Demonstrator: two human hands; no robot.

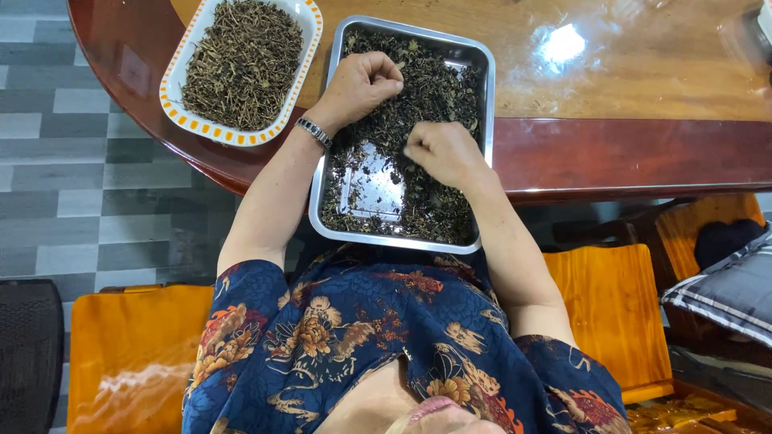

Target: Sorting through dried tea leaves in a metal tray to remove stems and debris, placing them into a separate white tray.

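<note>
A rectangular metal tray (482, 96) of dark dried leaves sits at the edge of a glossy wooden table (627, 88), overhanging toward my lap. My left hand (359, 83), with a metal bracelet at the wrist, rests curled over the upper part of the tray, fingers pinched on some dried leaves. My right hand (445, 153) lies in the middle of the tray, fingers closed down into the leaves. Bare metal shows at the tray's lower left.
A white oval dish (181, 68) with an orange patterned rim, heaped with dried stems, stands left of the tray. Orange wooden seats (129, 354) flank me. A striped cushion (724, 289) lies at the right. Grey tiled floor lies at the left.
</note>
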